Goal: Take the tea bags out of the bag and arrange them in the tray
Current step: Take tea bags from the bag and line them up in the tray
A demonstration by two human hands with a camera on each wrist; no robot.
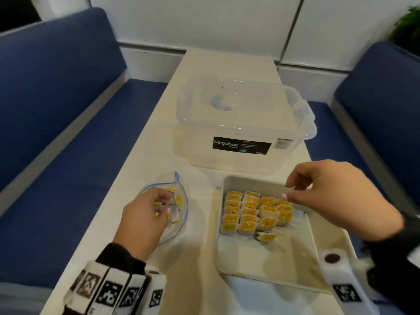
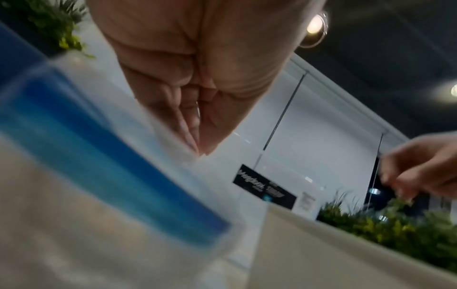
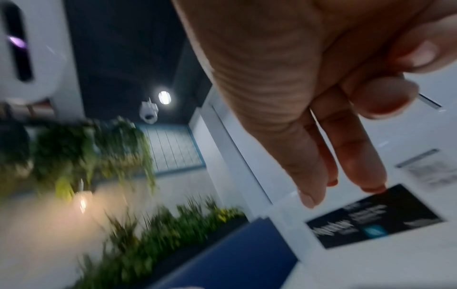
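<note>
A clear zip bag (image 1: 179, 194) with a blue closure lies on the table left of the tray and holds tea bags with yellow tags. My left hand (image 1: 163, 205) reaches into it, fingers curled round a tea bag; in the left wrist view the fingertips (image 2: 197, 148) are pressed together behind the blurred zip bag (image 2: 111, 156). The beige tray (image 1: 227, 185) holds several rows of tea bags (image 1: 252, 212), and one loose tea bag (image 1: 266, 237) lies in front of them. My right hand (image 1: 286, 190) hovers over the tray's far edge, fingers loosely bent and holding nothing (image 3: 405, 78).
A clear lidded storage box (image 1: 241, 123) with a black label stands just behind the tray and the zip bag. The narrow cream table (image 1: 200, 258) runs between two blue benches (image 1: 56, 110). Plants show in the wrist views.
</note>
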